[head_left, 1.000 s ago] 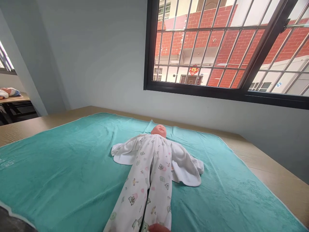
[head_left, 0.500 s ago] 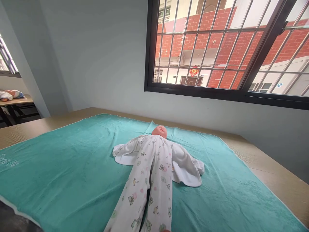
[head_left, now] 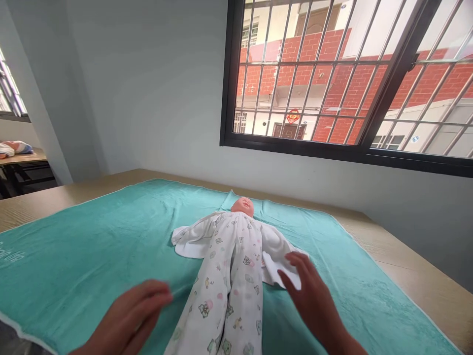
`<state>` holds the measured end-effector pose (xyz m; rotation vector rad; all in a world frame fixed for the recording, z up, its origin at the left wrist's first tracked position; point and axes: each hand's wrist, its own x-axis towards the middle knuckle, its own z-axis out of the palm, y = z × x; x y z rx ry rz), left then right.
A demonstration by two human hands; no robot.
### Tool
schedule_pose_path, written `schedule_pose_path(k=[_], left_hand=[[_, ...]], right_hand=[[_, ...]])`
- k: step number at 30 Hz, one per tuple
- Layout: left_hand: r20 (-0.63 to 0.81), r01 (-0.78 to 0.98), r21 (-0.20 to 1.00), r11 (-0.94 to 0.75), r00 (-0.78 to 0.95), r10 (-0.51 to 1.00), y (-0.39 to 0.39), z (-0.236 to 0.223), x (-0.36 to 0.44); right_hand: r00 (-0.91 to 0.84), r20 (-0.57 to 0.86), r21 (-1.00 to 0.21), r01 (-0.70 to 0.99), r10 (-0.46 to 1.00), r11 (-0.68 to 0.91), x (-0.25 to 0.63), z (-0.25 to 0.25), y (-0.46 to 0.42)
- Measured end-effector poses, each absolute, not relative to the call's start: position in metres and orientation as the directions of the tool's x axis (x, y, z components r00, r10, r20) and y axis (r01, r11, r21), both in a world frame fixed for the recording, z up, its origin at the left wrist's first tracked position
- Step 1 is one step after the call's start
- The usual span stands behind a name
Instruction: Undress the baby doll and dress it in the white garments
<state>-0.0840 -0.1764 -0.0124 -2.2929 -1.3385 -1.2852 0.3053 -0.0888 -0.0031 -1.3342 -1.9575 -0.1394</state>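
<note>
Daylit window [head_left: 342,76], dim wall [head_left: 148,88], blurred left fingers [head_left: 152,292]

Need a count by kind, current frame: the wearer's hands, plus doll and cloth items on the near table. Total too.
Hands: 2 (left hand, right hand)
Doll: 1
Printed trousers: 1
White top: 1
Teal blanket: 1
Total: 6
</note>
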Motion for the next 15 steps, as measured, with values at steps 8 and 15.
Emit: schedule_pose_path(k=[8, 15], left_hand=[[0.592, 0.699, 0.396, -0.595, 0.301, 0.747, -0.08, 0.036, -0.036], [0.546, 0.491, 0.362, -0.792, 0.577, 0.607, -0.011, 0.065, 0.07]], right_hand=[[0.084, 0.299, -0.515, 0.853, 0.95, 0.087, 0.362, -0.044, -0.033], [0.175, 0.336, -0.825, 0.529, 0.926, 0.199, 0.357, -0.04, -0.033]])
